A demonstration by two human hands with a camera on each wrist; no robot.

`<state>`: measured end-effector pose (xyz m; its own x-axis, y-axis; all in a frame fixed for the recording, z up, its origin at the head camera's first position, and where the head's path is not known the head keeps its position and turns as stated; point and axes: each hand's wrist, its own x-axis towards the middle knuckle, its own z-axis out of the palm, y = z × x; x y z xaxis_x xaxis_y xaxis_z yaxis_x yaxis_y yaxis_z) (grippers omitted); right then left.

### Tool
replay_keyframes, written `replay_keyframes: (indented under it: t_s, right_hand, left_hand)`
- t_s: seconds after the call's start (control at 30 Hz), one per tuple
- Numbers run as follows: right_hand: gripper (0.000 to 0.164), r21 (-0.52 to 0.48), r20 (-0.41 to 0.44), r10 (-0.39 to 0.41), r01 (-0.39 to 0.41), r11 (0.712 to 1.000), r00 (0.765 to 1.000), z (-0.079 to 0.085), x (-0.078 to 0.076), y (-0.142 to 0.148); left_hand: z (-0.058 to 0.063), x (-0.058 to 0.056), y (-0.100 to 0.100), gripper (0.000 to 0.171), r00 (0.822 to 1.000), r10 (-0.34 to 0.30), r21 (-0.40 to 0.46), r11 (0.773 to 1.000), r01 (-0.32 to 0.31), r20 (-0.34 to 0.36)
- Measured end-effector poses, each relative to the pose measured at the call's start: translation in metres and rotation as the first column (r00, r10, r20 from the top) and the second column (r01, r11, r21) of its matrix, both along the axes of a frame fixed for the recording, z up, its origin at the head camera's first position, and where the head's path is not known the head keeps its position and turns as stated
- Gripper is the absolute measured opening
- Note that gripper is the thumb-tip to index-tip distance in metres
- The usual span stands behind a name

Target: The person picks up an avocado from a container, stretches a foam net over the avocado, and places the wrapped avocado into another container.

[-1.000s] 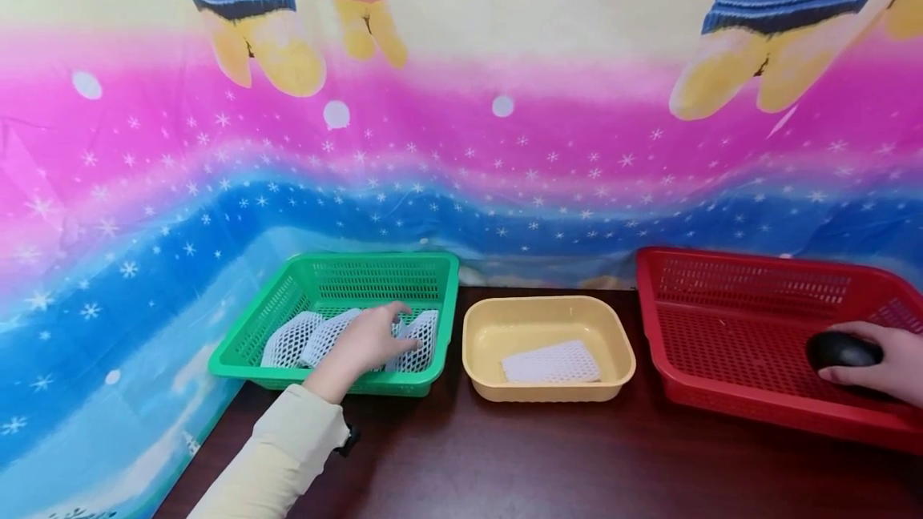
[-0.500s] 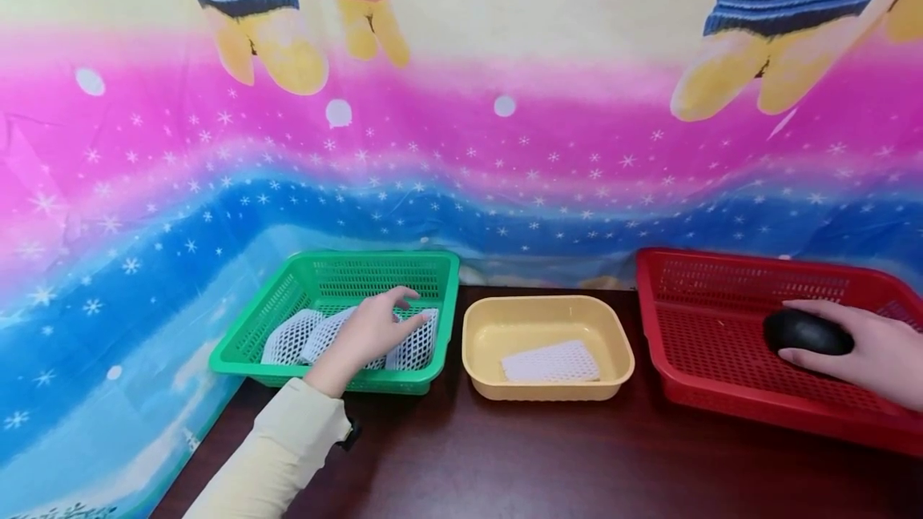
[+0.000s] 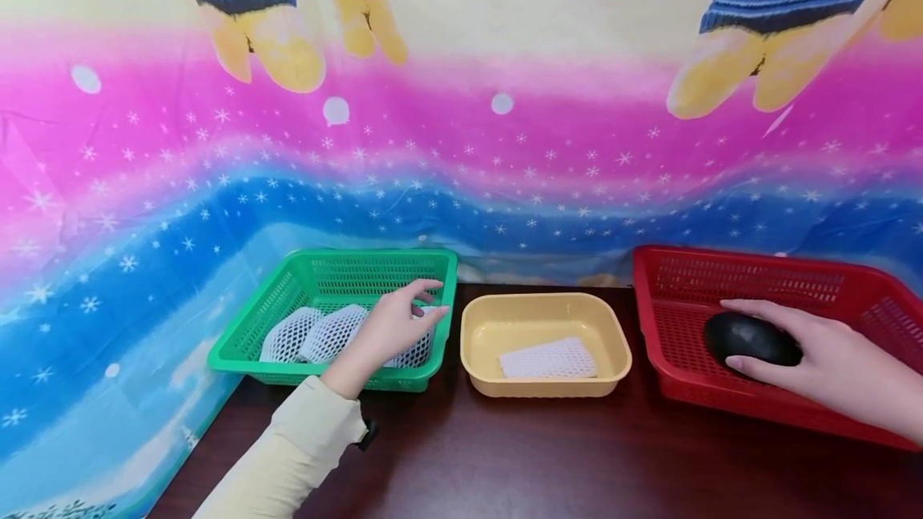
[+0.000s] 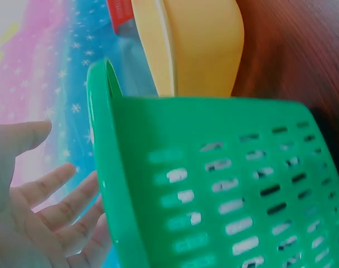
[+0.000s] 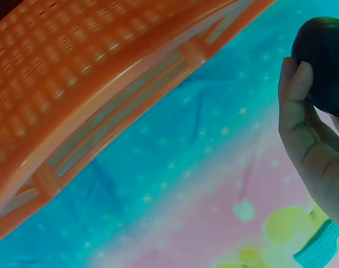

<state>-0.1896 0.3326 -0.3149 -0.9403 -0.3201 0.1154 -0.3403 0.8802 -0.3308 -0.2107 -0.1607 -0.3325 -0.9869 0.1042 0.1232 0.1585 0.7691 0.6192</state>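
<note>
In the head view my right hand (image 3: pixel 840 363) grips a dark oval avocado (image 3: pixel 750 339) between thumb and fingers, over the left part of the red basket (image 3: pixel 671 387). The right wrist view also has the avocado (image 5: pixel 325 64) in the fingers. Above the right side of the green basket (image 3: pixel 248 371), my left hand (image 3: pixel 392 327) hovers with loosely spread fingers and nothing in them. White foam fruit nets (image 3: pixel 335 333) lie in that basket, partly hidden behind the hand. One flat white foam net (image 3: pixel 548 359) lies in the beige basin (image 3: pixel 476 379) between the baskets.
All three containers stand in a row on a dark brown table (image 3: pixel 548 455). Behind them hangs a patterned cloth (image 3: pixel 505 150) in pink and blue. The green basket's slotted wall (image 4: pixel 214 128) fills much of the left wrist view.
My right hand has moved left across the red basket with the avocado. The left hand has lifted a little and shifted right, away from the foam nets.
</note>
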Motion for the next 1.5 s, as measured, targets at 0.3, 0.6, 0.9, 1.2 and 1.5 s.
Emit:
replay_keyframes:
  t_s: [0.3,0.6,0.9,1.2,1.5]
  right_hand:
    - [0.078,-0.062,-0.034,0.104,-0.106,0.992,0.994,-0.009,0.015,-0.029]
    - [0.070,-0.124,-0.044,0.229,-0.232,0.965,0.973,-0.015,0.025,-0.057]
    - [0.064,-0.156,-0.016,0.328,-0.327,0.932,0.944,-0.029,0.028,-0.081]
    - [0.056,-0.224,0.014,0.418,-0.405,0.886,0.908,-0.049,0.031,-0.107]
    - [0.054,-0.283,0.079,0.495,-0.456,0.844,0.865,-0.067,0.031,-0.125]
  left_hand:
    - [-0.005,-0.003,0.022,0.045,0.997,-0.072,0.075,0.995,0.072,0.002]
    - [-0.008,-0.007,0.041,0.042,0.989,-0.146,0.101,0.984,0.149,-0.027]
    - [-0.024,-0.012,0.059,0.046,0.975,-0.219,0.144,0.965,0.220,-0.028]
    - [-0.038,-0.011,0.075,0.042,0.968,-0.251,0.147,0.956,0.253,-0.031]
    - [-0.050,-0.013,0.086,0.041,0.959,-0.273,0.089,0.960,0.266,0.074]
